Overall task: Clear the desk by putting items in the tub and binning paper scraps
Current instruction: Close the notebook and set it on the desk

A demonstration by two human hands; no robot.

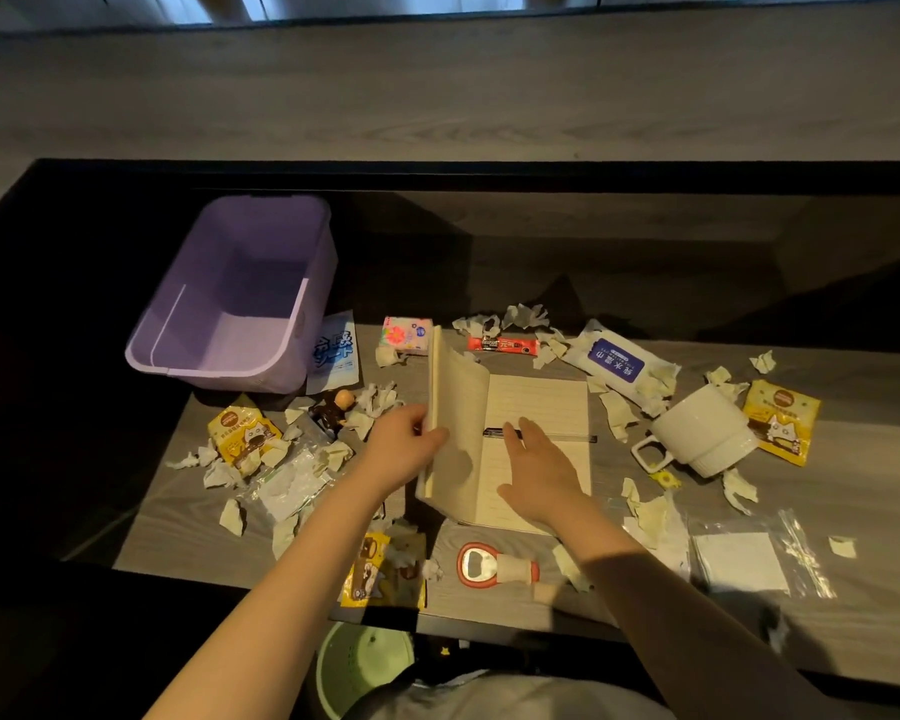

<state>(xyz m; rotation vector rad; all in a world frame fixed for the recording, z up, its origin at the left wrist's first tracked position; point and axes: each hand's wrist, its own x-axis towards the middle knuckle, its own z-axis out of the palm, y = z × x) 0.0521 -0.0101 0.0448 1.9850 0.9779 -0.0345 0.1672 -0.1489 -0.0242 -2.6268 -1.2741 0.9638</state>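
An open lined notebook (536,407) lies in the middle of the desk with a black pen (567,437) across its right page. My left hand (404,443) grips the raised left cover and pages, which stand nearly upright. My right hand (539,472) lies flat and open on the right page, its fingertips by the pen. The empty purple tub (240,298) sits at the back left. Torn paper scraps (523,317) are scattered all over the desk. A green bin (357,667) stands on the floor below the desk's near edge.
A white mug (707,433) lies on its side at the right, near a wet-wipes pack (614,358), yellow snack packets (780,420), a red sachet (502,346) and zip bags (749,556). A bottle opener (489,563), a small figurine (336,407) and a tissue pack (405,335) lie nearby.
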